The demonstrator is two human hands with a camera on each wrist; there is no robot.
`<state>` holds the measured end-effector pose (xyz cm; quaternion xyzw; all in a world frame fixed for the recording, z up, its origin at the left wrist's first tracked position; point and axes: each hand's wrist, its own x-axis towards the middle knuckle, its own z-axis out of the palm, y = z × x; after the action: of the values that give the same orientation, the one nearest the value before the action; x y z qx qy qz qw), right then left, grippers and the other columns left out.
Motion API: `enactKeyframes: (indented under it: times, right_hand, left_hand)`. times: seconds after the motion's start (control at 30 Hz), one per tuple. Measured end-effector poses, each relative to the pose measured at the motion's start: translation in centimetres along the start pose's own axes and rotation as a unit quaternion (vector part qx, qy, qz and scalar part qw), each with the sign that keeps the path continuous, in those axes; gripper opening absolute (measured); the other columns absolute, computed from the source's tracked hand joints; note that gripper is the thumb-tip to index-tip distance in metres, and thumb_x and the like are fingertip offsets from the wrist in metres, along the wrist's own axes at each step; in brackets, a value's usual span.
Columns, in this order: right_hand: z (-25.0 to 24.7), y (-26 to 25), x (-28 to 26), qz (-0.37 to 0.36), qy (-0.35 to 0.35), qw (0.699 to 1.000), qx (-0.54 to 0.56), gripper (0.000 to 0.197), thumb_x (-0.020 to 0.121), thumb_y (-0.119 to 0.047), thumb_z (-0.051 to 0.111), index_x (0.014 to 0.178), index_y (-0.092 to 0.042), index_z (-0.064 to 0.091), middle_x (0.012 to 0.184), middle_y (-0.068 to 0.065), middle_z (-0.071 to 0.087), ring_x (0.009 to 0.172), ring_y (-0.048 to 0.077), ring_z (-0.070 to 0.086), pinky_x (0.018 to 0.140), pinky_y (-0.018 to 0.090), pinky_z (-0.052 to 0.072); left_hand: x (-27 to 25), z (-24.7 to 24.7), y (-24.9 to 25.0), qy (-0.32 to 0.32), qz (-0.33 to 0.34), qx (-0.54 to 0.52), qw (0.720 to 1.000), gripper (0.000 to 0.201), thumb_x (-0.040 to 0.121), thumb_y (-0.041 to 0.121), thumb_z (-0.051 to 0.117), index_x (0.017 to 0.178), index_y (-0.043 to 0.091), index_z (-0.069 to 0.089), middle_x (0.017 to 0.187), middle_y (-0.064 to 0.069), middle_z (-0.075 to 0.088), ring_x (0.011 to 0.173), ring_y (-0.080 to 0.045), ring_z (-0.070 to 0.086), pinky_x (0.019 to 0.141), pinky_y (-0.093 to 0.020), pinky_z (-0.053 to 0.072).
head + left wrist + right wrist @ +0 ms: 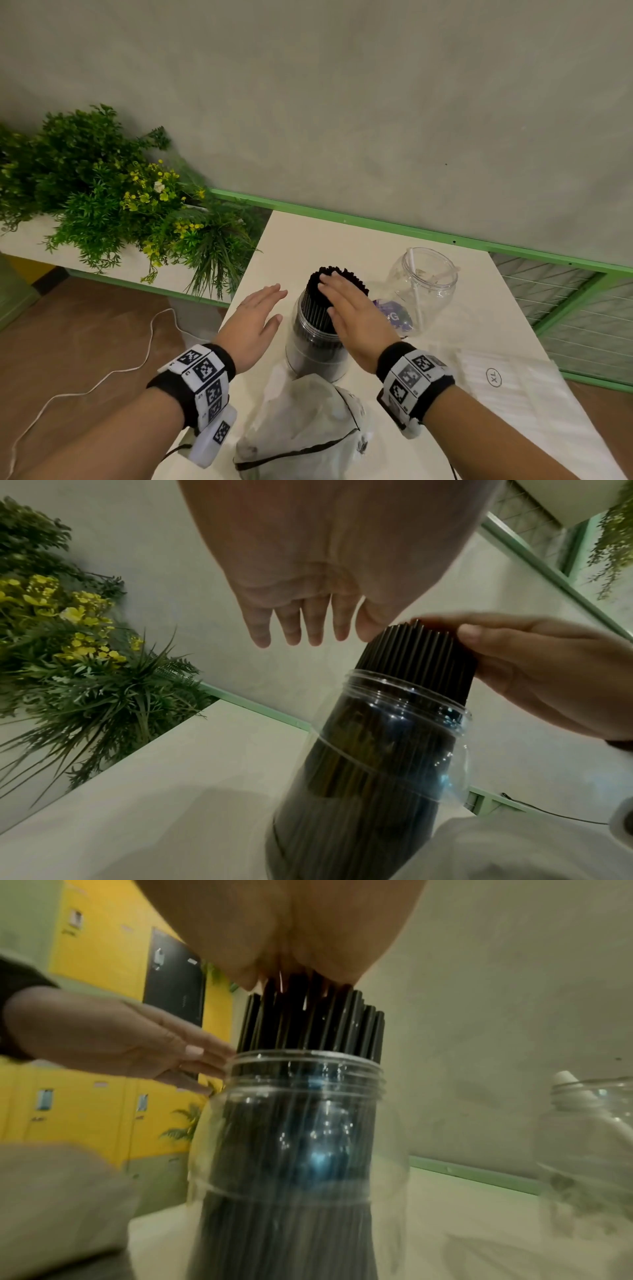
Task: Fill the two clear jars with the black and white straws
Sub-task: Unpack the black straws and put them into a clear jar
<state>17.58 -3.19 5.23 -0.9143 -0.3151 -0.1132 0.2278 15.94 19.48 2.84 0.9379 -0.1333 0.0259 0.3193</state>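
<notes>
The right hand [346,310] lies flat, its grip wide, pressing the black straws [416,658] in the near jar [317,346]. The left hand [255,318] waits beside, grip wide, holding nothing. Push crooked and the thin, smooth plastic jar could tip. The far jar [428,284] holds few white straws [416,296].

light: dim, soft, greenish | glare: jar [298,1123] highlights | blur: wrist views | edges: wide-angle bending
</notes>
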Motion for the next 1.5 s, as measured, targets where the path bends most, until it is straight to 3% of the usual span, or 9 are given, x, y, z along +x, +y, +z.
enactKeyframes:
  times: [0.2, 0.33, 0.4, 0.57, 0.77, 0.93, 1.07, 1.27, 1.5]
  right_hand:
    - [-0.2, -0.4, 0.5, -0.022, -0.072, 0.994, -0.079, 0.058, 0.100, -0.037, 0.025, 0.153, -0.020, 0.009, 0.161, -0.007, 0.004, 0.146, 0.005, 0.007, 0.119, 0.022, 0.003]
    - [0.1, -0.6, 1.5, -0.004, -0.120, 0.980, -0.159, 0.055, 0.094, -0.038, 0.029, 0.138, -0.011, 0.049, 0.145, 0.004, 0.048, 0.136, 0.019, 0.041, 0.104, 0.042, 0.044]
    - [-0.4, -0.2, 1.7, -0.027, -0.098, 0.982, -0.159, 0.055, 0.095, -0.042, 0.030, 0.140, -0.014, 0.047, 0.147, 0.002, 0.044, 0.140, 0.017, 0.033, 0.109, 0.043, 0.039]
    - [-2.3, 2.8, 0.1, 0.082, -0.050, 0.995, 0.037, 0.108, 0.072, -0.076, 0.053, 0.150, -0.031, -0.008, 0.160, -0.012, -0.013, 0.146, 0.004, -0.013, 0.118, 0.031, 0.000]
    - [-1.0, 6.3, -0.8, 0.280, -0.135, 0.913, 0.264, 0.152, 0.036, -0.081, 0.075, 0.151, -0.028, -0.009, 0.161, -0.006, 0.005, 0.145, 0.008, 0.011, 0.112, 0.024, 0.017]
    - [-0.2, 6.8, 1.7, 0.269, -0.211, 0.861, 0.377, 0.148, 0.045, -0.039, 0.091, 0.149, -0.033, -0.014, 0.151, -0.005, 0.027, 0.136, 0.008, 0.030, 0.111, 0.027, 0.028]
    - [0.1, 6.3, 2.8, 0.219, -0.136, 0.883, 0.392, 0.136, 0.044, -0.035, 0.091, 0.149, -0.037, 0.005, 0.137, -0.007, 0.045, 0.127, 0.007, 0.047, 0.110, 0.034, 0.037]
    - [0.8, 4.1, 1.4, 0.224, 0.034, 0.879, 0.419, 0.126, 0.043, -0.059, 0.088, 0.145, -0.036, 0.016, 0.129, 0.000, 0.054, 0.119, 0.006, 0.056, 0.101, 0.030, 0.047]
    - [0.4, 3.6, 0.0, 0.186, 0.092, 0.960, 0.188, 0.117, 0.057, -0.062, 0.078, 0.149, -0.031, 0.011, 0.147, -0.004, 0.020, 0.137, 0.013, 0.029, 0.113, 0.036, 0.032]
  left_hand:
    - [0.4, 0.1, 0.4, -0.006, -0.019, -0.004, 1.000, 0.044, 0.099, 0.017, 0.043, 0.143, 0.020, 0.037, 0.152, 0.006, 0.031, 0.140, -0.009, 0.025, 0.105, -0.008, 0.008]
    - [0.9, 0.1, 0.7, -0.012, -0.054, -0.051, 0.997, 0.045, 0.099, 0.018, 0.044, 0.143, 0.021, 0.037, 0.151, 0.004, 0.035, 0.139, -0.010, 0.029, 0.107, -0.013, 0.014]
    - [1.2, -0.2, 1.0, -0.018, -0.075, -0.082, 0.994, 0.049, 0.098, 0.025, 0.048, 0.144, 0.023, 0.034, 0.150, 0.005, 0.035, 0.138, -0.009, 0.030, 0.108, -0.016, 0.019]
    - [2.3, -0.7, 2.4, -0.096, -0.103, -0.187, 0.972, 0.102, 0.068, 0.064, 0.068, 0.149, 0.032, 0.015, 0.151, 0.014, 0.029, 0.138, -0.005, 0.028, 0.111, -0.028, 0.027]
    - [6.2, -0.3, 4.3, -0.200, -0.121, -0.208, 0.950, 0.123, 0.065, 0.036, 0.084, 0.151, 0.024, -0.003, 0.157, 0.001, 0.020, 0.142, -0.015, 0.022, 0.111, -0.027, 0.023]
    - [8.1, -0.1, 4.8, -0.239, -0.095, -0.270, 0.928, 0.104, 0.048, 0.034, 0.087, 0.136, 0.021, 0.034, 0.131, 0.007, 0.050, 0.126, -0.009, 0.045, 0.105, -0.023, 0.038]
    - [8.4, 0.2, 4.5, -0.227, -0.088, -0.324, 0.914, 0.069, 0.055, 0.019, 0.082, 0.113, 0.030, 0.048, 0.115, 0.010, 0.058, 0.103, 0.014, 0.053, 0.087, -0.006, 0.043]
    - [7.9, 0.5, 4.9, -0.148, -0.092, -0.360, 0.916, 0.054, 0.068, 0.007, 0.082, 0.110, 0.027, 0.054, 0.103, 0.016, 0.065, 0.103, 0.009, 0.057, 0.086, -0.009, 0.044]
    - [5.9, 0.0, 4.0, -0.165, -0.121, -0.263, 0.943, 0.112, 0.071, 0.031, 0.082, 0.151, 0.026, 0.005, 0.155, 0.002, 0.023, 0.142, -0.013, 0.021, 0.111, -0.026, 0.022]
